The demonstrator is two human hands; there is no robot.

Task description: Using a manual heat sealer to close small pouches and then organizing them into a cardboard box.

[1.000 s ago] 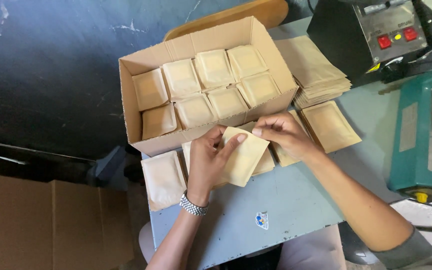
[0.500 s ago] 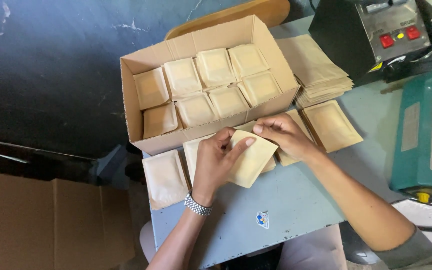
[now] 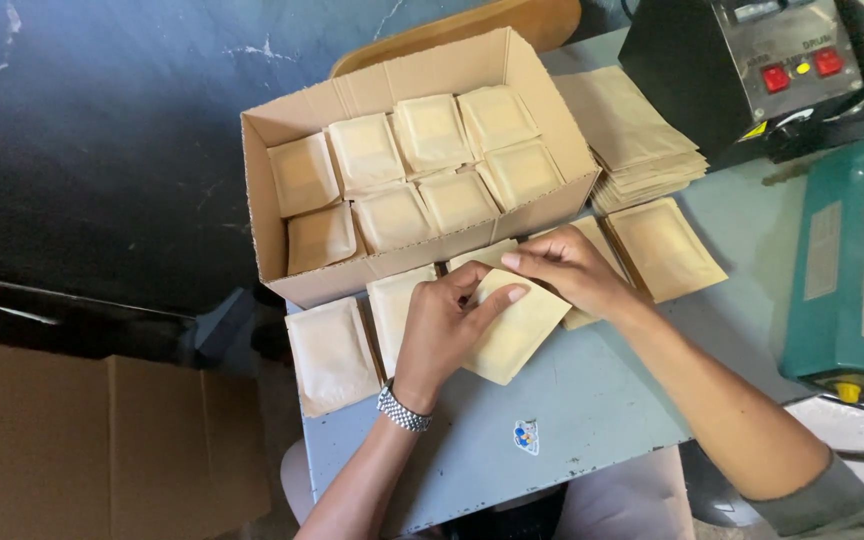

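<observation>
My left hand (image 3: 444, 335), with a metal watch at the wrist, presses flat on a tan paper pouch (image 3: 520, 332) lying on the blue-grey table (image 3: 572, 420). My right hand (image 3: 567, 268) pinches the same pouch at its upper edge. Just behind them stands an open cardboard box (image 3: 282, 275) filled with several similar filled pouches (image 3: 430, 130). More pouches lie flat on the table: one at the left (image 3: 330, 355), one beside my left hand (image 3: 392, 305) and one to the right (image 3: 664, 248).
A stack of flat empty pouches (image 3: 627, 130) sits behind the box on the right. A black machine with red buttons (image 3: 752, 70) stands at the back right. A teal sealing machine (image 3: 847, 280) fills the right edge. A brown cardboard sheet (image 3: 82, 450) lies low left.
The pouch under my hands has slid down and right, away from the box, and lies flatter on the table. Both hands moved with it.
</observation>
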